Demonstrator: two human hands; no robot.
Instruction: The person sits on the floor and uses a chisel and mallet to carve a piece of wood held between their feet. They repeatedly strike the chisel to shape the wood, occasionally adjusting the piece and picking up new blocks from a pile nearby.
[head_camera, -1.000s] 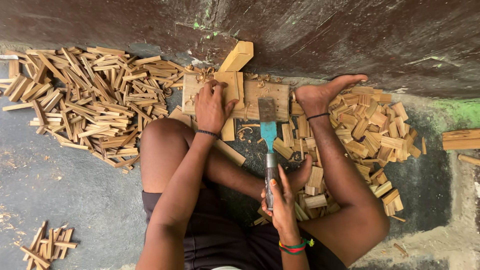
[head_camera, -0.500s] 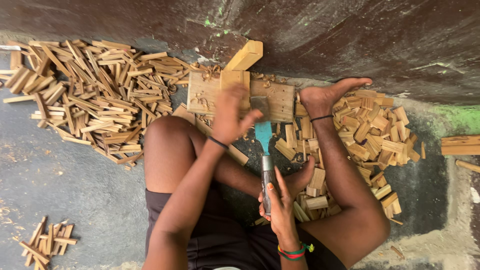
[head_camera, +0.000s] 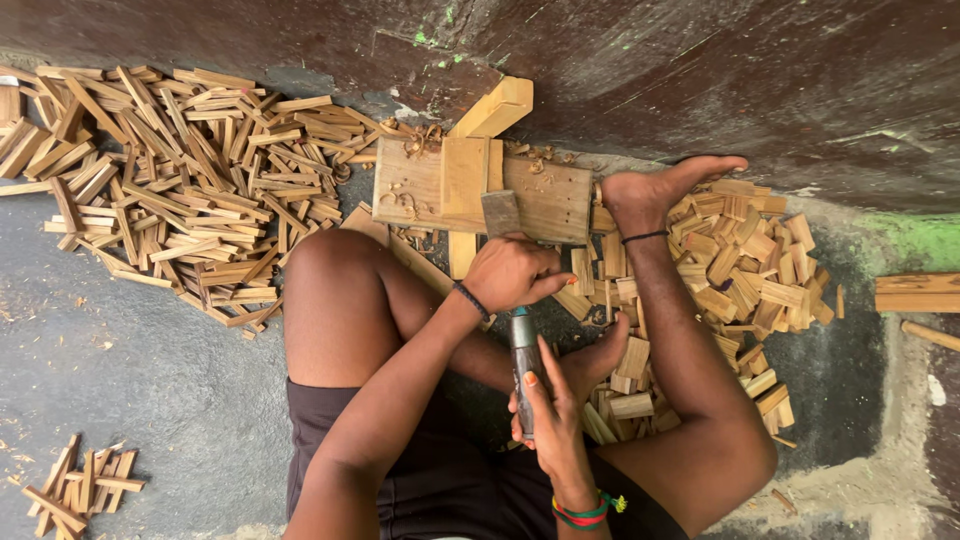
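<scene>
Head view of a person seated on the floor (head_camera: 150, 400), splitting wood. The left hand (head_camera: 512, 272) rests over a small upright wood piece (head_camera: 500, 212) standing on a flat wooden block (head_camera: 545, 195) near the wall (head_camera: 700, 70); its fingers are curled together around the lower end of the piece. The right hand (head_camera: 548, 415) has its fingers clamped on the handle of a chopping knife (head_camera: 523, 365), whose blade end is hidden under the left hand, so contact with the piece cannot be told. One bare foot (head_camera: 665, 190) presses against the block's right edge. A large heap of thin split sticks (head_camera: 170, 190) lies to the left, and a small bundle (head_camera: 75, 490) lies apart at lower left; short uncut chunks (head_camera: 745, 265) are piled to the right, around the foot and leg. Judging by the two piles, much splitting is done, yet many chunks are left.
</scene>
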